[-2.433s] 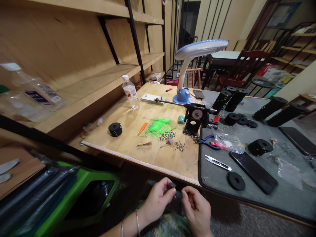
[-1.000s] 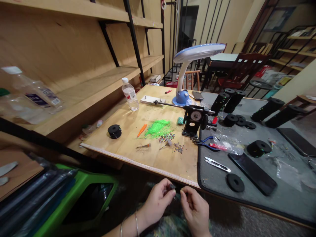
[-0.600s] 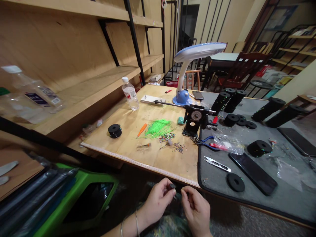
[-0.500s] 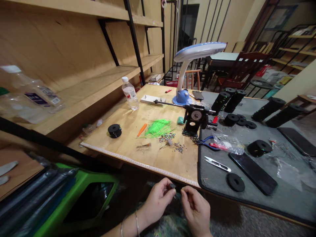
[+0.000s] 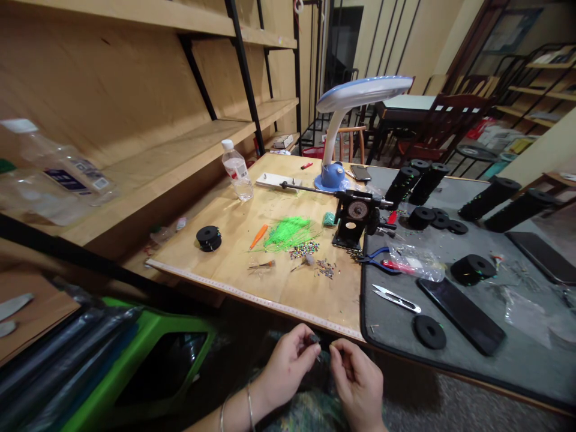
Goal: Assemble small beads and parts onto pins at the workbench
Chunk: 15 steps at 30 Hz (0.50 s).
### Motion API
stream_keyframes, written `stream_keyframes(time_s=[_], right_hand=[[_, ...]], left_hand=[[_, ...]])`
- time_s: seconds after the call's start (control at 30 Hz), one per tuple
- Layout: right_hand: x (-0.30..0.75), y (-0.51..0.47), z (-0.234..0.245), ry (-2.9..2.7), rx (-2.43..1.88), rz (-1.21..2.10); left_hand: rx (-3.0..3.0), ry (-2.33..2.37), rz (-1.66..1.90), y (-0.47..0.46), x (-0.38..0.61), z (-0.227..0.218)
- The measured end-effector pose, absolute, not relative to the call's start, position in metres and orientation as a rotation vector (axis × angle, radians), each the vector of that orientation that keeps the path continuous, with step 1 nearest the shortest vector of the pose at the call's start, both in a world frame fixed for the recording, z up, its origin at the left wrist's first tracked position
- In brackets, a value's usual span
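Observation:
Just off the table's front edge, my left hand [image 5: 290,360] pinches a small dark piece [image 5: 314,339] between thumb and fingers; its kind is too small to make out. A short gap to the right, my right hand [image 5: 357,381] is closed, thumb against forefinger, and whatever it may hold is hidden. On the table beyond lie a bundle of green strands [image 5: 290,233], coloured beads [image 5: 305,249], small metal pieces [image 5: 326,269] and an orange-handled tool [image 5: 258,237]. A black winding device with a dial [image 5: 351,219] stands behind them.
A grey mat [image 5: 387,324] at the right carries thread snips [image 5: 396,298], a phone [image 5: 462,316], a black foam ring [image 5: 429,332], blue-handled pliers [image 5: 380,259] and black foam rolls [image 5: 489,197]. Farther back are a desk lamp [image 5: 333,177] and a water bottle [image 5: 238,171]. Shelving [image 5: 180,144] lines the left.

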State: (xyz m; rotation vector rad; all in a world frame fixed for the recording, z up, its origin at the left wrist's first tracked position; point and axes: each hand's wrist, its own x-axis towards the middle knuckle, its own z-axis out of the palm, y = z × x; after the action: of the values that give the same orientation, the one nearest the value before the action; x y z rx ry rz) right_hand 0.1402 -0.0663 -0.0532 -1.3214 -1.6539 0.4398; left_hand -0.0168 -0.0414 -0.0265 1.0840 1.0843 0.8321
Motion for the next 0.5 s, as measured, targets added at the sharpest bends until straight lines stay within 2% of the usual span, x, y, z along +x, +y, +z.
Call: stream_keyframes(time_s=[0.5], right_hand=[[0.1377, -0.0638, -0.0444, -1.681, -1.349, 0.431]], left_hand=[[1.070, 1.087, 0.828, -0.0402, -0.0157, -0.0212]])
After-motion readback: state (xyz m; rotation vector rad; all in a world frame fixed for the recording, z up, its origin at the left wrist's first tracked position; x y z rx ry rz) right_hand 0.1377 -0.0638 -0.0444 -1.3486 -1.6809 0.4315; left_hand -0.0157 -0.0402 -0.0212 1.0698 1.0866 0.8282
